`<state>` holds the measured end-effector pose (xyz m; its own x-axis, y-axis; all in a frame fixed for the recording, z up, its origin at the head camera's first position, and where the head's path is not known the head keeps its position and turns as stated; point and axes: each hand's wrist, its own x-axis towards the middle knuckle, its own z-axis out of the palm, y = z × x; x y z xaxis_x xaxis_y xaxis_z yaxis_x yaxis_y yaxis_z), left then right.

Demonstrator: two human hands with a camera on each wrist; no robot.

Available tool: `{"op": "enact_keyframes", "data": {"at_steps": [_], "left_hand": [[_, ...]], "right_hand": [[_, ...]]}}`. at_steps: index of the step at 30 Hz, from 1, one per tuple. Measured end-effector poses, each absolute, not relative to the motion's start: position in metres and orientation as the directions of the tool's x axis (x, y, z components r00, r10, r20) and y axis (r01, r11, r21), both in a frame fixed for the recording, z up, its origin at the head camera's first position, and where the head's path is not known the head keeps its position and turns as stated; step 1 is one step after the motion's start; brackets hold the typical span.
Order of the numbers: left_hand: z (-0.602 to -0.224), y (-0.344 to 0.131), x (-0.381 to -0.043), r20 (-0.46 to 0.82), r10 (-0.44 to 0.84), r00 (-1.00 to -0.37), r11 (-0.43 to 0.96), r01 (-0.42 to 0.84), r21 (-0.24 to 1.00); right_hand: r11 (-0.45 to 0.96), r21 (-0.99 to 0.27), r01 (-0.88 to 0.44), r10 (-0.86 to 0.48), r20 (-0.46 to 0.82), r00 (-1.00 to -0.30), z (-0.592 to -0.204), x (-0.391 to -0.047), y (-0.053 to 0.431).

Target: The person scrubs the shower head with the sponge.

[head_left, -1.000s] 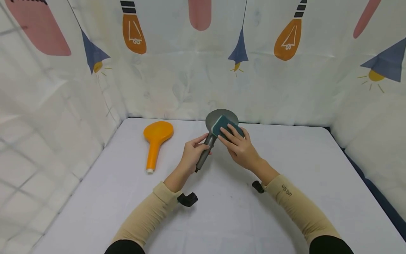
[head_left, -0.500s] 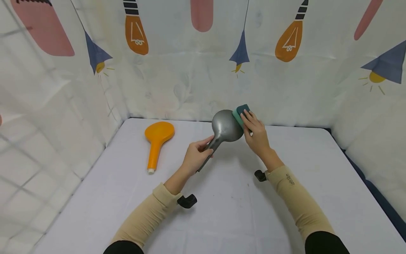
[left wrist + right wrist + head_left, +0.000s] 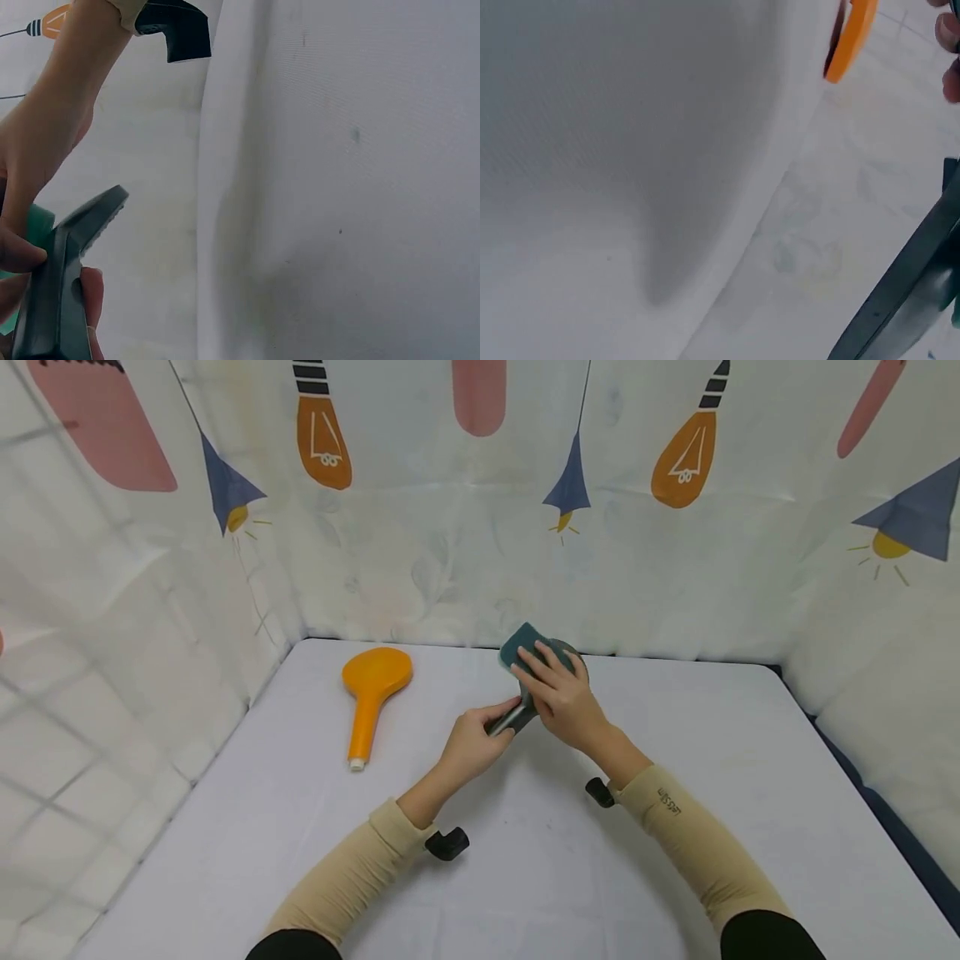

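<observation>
My left hand (image 3: 474, 743) grips the handle of a grey shower head (image 3: 512, 718), holding it tilted above the table. My right hand (image 3: 566, 702) holds a teal sponge (image 3: 517, 645) against the back of the shower head's round part, and hand and sponge cover most of it in the head view. In the left wrist view, fingers wrap the dark handle (image 3: 52, 307), with a bit of green sponge (image 3: 39, 223) behind. The right wrist view catches the disc's rim (image 3: 900, 300) at its lower right.
An orange shower head (image 3: 375, 672) with a white end lies on the white-covered table (image 3: 300, 827), left of my hands. Behind the table hangs a patterned cloth (image 3: 450, 543), with more cloth along both sides.
The sponge has swung from the shower head's right edge leftward across its back. The shower head has turned in my left hand, which shifted slightly right. The orange one stayed put.
</observation>
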<state>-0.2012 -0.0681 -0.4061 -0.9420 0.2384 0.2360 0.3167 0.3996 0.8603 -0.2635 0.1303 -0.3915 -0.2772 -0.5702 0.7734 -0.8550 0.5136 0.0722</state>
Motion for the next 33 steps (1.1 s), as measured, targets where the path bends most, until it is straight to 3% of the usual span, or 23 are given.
{"op": "enact_keyframes", "data": {"at_steps": [3,5,14,19,26,33], "left_hand": [[-0.41,-0.066,-0.202,0.249,0.256,-0.934,0.405,0.338,0.85],[-0.41,-0.065,-0.202,0.252,0.257,-0.933,0.409,0.341,0.846],[-0.406,-0.064,-0.203,0.258,0.229,-0.939,0.471,0.339,0.814],[-0.402,-0.065,-0.203,0.232,0.25,-0.94,0.515,0.332,0.791],[-0.397,-0.067,-0.202,0.222,0.276,-0.935,0.573,0.345,0.743],[-0.397,-0.069,-0.197,0.305,0.281,-0.91,0.642,0.414,0.645]], "right_hand": [[0.483,0.161,-0.861,-0.653,0.721,-0.231,-0.391,-0.259,0.129],[0.487,0.17,-0.857,-0.666,0.707,-0.238,-0.388,-0.261,0.131],[0.618,-0.016,-0.786,-0.489,0.775,-0.4,-0.377,-0.285,0.162],[0.603,0.096,-0.792,-0.576,0.739,-0.349,-0.373,-0.271,0.153],[0.52,0.324,-0.79,-0.772,0.575,-0.271,-0.366,-0.251,0.135],[0.651,0.151,-0.744,-0.589,0.718,-0.37,-0.356,-0.265,0.149]]}}
